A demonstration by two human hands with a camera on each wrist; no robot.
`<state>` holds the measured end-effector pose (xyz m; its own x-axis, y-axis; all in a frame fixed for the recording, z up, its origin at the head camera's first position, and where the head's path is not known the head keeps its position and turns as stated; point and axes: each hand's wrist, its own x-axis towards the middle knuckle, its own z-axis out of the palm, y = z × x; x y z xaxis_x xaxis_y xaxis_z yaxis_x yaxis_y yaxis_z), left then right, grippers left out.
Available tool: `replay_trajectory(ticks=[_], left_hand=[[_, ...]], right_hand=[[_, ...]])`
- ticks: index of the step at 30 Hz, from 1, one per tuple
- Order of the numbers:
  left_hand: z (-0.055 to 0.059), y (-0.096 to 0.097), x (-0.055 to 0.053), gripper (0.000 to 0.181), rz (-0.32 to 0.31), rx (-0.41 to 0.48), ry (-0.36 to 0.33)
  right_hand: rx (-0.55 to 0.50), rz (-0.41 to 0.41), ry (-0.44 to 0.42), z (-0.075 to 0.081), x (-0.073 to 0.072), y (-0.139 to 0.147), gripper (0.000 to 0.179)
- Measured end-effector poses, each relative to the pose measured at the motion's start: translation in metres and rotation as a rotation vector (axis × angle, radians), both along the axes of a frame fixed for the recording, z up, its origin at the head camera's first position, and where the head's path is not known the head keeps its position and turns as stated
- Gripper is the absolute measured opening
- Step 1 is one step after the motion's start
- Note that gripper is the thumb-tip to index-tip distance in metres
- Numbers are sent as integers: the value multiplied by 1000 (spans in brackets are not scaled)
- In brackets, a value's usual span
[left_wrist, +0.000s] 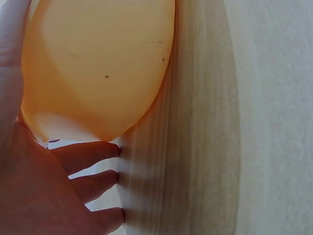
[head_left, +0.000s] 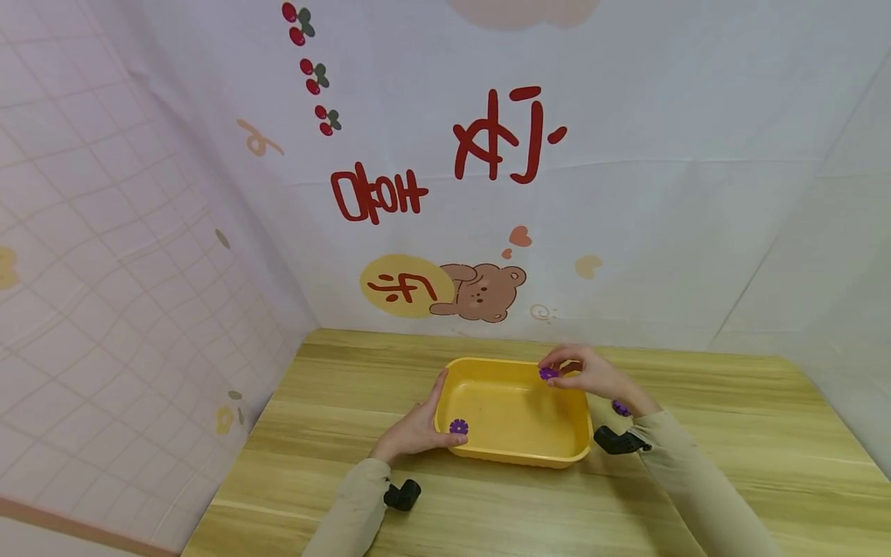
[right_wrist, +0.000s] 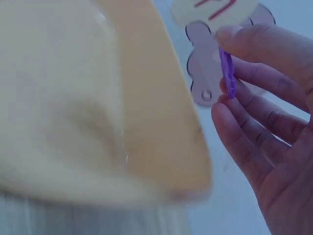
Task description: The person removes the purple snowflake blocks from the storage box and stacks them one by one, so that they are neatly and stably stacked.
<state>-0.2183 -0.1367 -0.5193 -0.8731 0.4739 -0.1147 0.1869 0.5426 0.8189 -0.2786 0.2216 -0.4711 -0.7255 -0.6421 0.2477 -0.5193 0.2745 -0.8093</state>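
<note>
A yellow plastic basin (head_left: 515,458) sits on the table. My left hand (head_left: 421,425) grips its near left corner, thumb along the near rim and fingers spread down the outside in the left wrist view. Close to that thumb, a purple notched plastic disc (head_left: 459,427) shows inside the basin. Over the far right rim, my right hand (head_left: 581,373) pinches a second purple disc (right_wrist: 228,73) between thumb and fingertips, edge-on in the right wrist view. Another purple piece (head_left: 621,408) lies on the table beside the right wrist, partly hidden by it.
The wood-grain table (head_left: 334,379) ends at a white backdrop cloth (head_left: 647,193) printed with a bear, cherries and red characters. A pale grid-patterned cloth (head_left: 104,232) hangs on the left. Black wrist cameras (head_left: 402,495) jut from both sleeves.
</note>
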Motion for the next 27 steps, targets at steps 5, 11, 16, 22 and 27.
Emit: replay_trajectory(ticks=[5,11,16,22,27], left_hand=[[-1,0,0,119,1,2,-6],[-2,0,1,121,-4,20,-3],[-3,-1,0,121,-1,12,1],[-2,0,0,120,11,3,-8],[-2,0,0,121,12,-3,-4]], right_hand=[[-39,-77,13,-12,5,20,23],[-32,-107,33,-19,10,41,22],[-39,-126,49,-22,14,57,23],[11,-167,96,-29,18,75,24],[59,-185,133,-34,21,87,25]])
